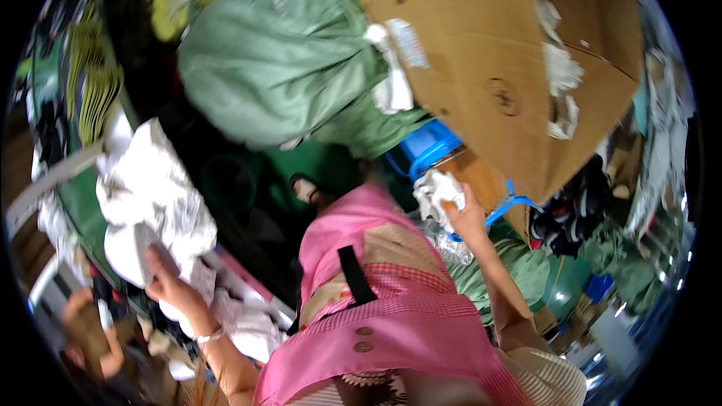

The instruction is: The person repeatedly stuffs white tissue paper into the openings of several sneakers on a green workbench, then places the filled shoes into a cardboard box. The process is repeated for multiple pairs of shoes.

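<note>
Here, left hand (pixel 171 290) closed on a smooth white piece (pixel 126 254), right hand (pixel 469 219) closed on a crumpled white wad (pixel 435 194).

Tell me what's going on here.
Someone in a pink apron is handling white items. The left hand appears to hold a rounded white piece, too blurred to identify, beside crumpled white material. The right hand grips a crumpled white wad near a blue frame. Farther from the person are a large cardboard box and bulky green fabric.
</note>
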{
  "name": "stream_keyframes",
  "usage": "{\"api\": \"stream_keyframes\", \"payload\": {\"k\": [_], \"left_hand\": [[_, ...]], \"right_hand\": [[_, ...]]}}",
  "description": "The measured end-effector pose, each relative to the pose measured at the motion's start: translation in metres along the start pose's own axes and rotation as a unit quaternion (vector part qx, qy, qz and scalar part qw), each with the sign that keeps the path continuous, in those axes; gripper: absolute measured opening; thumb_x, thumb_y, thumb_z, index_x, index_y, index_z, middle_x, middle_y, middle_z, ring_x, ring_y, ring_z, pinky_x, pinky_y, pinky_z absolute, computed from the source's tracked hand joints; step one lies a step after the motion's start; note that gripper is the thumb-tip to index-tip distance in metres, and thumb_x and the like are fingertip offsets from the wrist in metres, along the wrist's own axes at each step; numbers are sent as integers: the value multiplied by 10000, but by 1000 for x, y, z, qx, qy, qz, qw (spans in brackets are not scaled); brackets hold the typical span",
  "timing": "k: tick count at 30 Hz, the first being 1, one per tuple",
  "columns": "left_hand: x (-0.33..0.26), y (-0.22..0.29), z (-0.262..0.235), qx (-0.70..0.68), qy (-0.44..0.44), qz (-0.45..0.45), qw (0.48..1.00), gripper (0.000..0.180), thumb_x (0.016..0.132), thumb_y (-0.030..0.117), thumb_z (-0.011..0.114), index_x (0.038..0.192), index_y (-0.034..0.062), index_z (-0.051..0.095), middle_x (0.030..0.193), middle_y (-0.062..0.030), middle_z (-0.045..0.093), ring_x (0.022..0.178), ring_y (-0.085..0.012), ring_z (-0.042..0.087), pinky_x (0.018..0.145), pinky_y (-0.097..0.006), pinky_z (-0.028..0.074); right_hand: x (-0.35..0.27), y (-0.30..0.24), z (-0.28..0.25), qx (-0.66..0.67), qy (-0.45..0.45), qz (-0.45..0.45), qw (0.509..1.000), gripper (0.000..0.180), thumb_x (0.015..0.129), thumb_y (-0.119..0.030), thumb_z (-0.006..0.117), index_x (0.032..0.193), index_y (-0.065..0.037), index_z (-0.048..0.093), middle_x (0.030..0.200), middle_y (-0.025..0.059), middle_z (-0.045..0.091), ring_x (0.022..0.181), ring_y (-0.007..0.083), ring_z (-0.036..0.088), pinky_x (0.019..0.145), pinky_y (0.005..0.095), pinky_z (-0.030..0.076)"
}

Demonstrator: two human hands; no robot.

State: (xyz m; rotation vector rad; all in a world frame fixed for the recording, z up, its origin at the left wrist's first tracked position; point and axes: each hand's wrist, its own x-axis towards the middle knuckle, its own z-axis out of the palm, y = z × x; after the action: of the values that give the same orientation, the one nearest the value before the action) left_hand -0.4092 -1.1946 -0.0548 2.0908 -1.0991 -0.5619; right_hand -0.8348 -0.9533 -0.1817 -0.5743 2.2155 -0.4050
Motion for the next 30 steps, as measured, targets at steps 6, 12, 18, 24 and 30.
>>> {"api": "stream_keyframes", "payload": {"k": [6, 12, 18, 24, 30], "left_hand": [[-89, -39, 25, 17, -177, 132, 975, 286, 892, -4, 539, 1164, -91, 548, 1149, -151, 592, 1028, -212, 579, 895, -338, 472], [-143, -83, 28, 93, -357, 212, 905, 259, 779, -46, 586, 1034, -11, 618, 1015, -143, 617, 948, -285, 580, 826, -384, 465], [-175, -144, 37, 95, -515, 184, 832, 328, 695, 37, 647, 1021, 36, 618, 1045, -157, 562, 1001, -347, 510, 876, -419, 402], [-156, -157, 46, 53, -491, 135, 859, 323, 699, 22, 643, 1020, 28, 614, 1028, -159, 572, 976, -353, 517, 847, -420, 410], [-117, -116, -3, -123, -462, 134, 868, 326, 758, 38, 634, 1083, 71, 625, 1119, -159, 586, 1100, -381, 509, 983, -446, 375]], "right_hand": [[-10, -95, 32, -37, -41, -241, 969, 549, 718, -137, 696, 1219, -36, 496, 1153, 178, 571, 1092, 331, 541, 915, 384, 440], [-18, -115, -144, -135, 292, -309, 895, 493, 768, -167, 632, 1220, -16, 506, 1194, 164, 566, 1108, 303, 540, 930, 377, 433], [93, -71, -201, -370, 225, -175, 885, 439, 839, -204, 539, 1234, -15, 511, 1214, 158, 561, 1127, 280, 533, 946, 376, 427], [99, -91, -235, -387, 217, -190, 876, 413, 909, -241, 447, 1248, -14, 516, 1234, 151, 555, 1146, 257, 526, 961, 374, 422], [-3, -207, -178, -261, 228, -369, 863, 420, 980, -277, 354, 1262, -13, 520, 1254, 144, 550, 1166, 233, 518, 976, 373, 417]]}}
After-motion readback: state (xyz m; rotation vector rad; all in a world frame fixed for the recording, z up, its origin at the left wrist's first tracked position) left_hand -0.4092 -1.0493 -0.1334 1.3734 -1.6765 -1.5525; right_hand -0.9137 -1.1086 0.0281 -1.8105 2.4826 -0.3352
